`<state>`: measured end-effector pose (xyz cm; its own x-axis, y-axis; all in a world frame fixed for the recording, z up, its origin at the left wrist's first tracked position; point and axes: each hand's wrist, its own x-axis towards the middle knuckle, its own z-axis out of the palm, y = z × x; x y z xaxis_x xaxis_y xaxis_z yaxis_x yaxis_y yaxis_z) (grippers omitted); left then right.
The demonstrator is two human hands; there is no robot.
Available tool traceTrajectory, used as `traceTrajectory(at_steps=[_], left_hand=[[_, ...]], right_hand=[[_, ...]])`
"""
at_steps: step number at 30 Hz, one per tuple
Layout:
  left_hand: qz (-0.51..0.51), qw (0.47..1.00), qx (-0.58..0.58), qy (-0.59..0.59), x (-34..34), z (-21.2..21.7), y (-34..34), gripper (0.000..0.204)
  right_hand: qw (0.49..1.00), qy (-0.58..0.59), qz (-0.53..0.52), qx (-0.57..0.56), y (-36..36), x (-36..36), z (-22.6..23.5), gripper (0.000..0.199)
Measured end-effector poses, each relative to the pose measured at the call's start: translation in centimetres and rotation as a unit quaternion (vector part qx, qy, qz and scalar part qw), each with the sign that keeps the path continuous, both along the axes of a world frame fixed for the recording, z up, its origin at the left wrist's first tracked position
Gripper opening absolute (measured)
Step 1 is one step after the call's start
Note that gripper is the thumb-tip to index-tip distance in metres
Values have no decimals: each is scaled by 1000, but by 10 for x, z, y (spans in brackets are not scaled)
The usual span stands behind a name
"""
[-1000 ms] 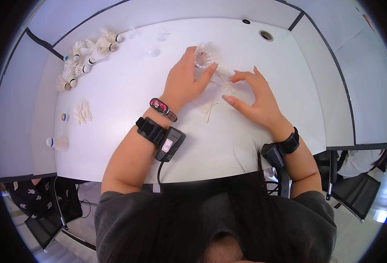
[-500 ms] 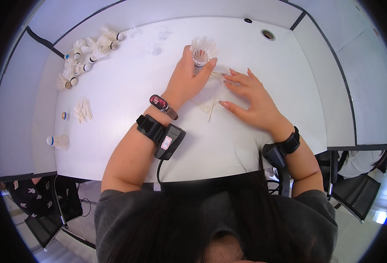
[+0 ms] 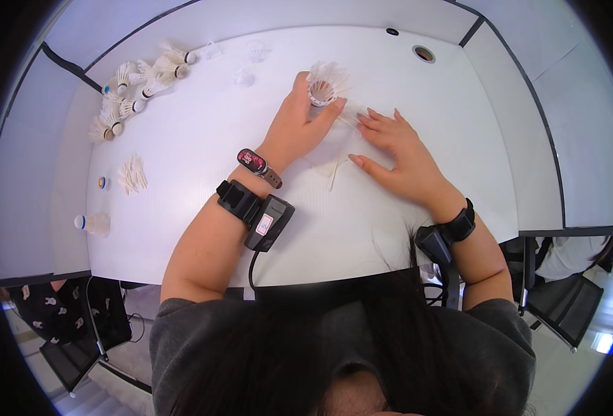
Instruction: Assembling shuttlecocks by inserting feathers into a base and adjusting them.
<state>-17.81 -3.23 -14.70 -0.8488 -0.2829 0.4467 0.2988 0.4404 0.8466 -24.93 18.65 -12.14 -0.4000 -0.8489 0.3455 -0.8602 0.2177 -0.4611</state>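
Since a second ago, my right hand (image 3: 407, 156) has shifted a little to its left and spread its fingers; my left hand (image 3: 294, 125) has barely moved. That left hand grips a white feathered skirt (image 3: 331, 75) near its ringed end, thumb on the near side, the feathers fanning out beyond my fingertips. My right hand is open, palm down, low over the white table (image 3: 403, 229); whether its fingertips touch anything, I cannot tell. Loose feathers (image 3: 333, 175) lie between my hands, just left of my right thumb. Well out to the left of my left hand sit a cluster of shuttlecocks (image 3: 159, 71) and some thin pale pieces (image 3: 133, 175).
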Motion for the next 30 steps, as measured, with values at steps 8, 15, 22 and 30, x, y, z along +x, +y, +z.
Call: traceTrajectory(at_steps=[8,15,22,30], left_hand=[[-9,1000,-3,19,5,7,3,49],[-38,998,-45,2,9,15,6,37],[-55,992,-105,-37,10,17,6,24],[-22,982,-185,-6,8,13,3,19]], right_hand=[[998,-9,-15,-66,-1,-3,-1,31],[991,-64,-6,-119,-5,-3,5,22],[989,-53,11,-140,-6,-3,7,26],[987,-65,-4,-148,-3,-1,9,26]])
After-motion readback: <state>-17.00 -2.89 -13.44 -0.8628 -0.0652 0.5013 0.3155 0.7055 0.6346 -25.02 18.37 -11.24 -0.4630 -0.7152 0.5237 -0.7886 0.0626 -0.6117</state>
